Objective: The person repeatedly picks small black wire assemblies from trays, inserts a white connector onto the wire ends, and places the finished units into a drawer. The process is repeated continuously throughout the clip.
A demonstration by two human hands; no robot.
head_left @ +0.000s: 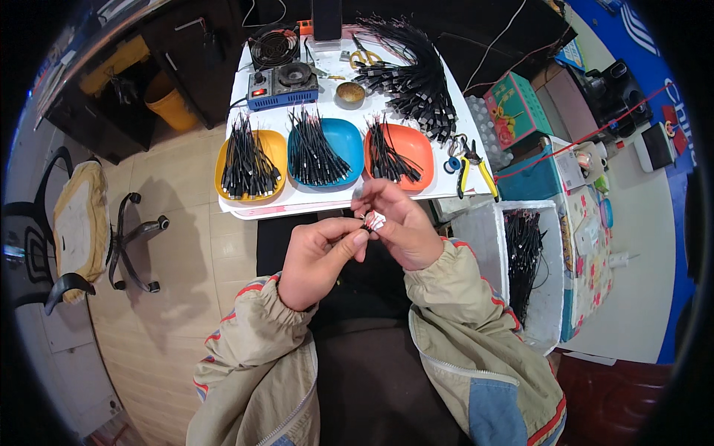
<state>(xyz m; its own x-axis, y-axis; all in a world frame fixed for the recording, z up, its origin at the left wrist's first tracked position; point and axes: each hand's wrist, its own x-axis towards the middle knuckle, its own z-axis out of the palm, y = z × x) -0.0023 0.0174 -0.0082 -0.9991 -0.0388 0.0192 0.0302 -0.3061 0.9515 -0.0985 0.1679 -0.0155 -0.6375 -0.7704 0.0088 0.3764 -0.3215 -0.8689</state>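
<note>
Small white-red piece (378, 221) pinched in narrow grip of left hand (316, 256) and right hand (409, 234), blue tray (351, 136) at eleven o'clock; seemingly light, flimsy, best held by edges.

A small, crumpled-looking red-and-white piece (377, 221) sits between the fingertips of the left hand (316, 256) and right hand (407, 236).

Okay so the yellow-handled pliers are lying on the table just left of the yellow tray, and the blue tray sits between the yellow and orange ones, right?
Not quite: in the head view, the yellow-handled pliers lie right of the orange tray, while the blue tray does sit between the yellow tray and the orange one.
</note>
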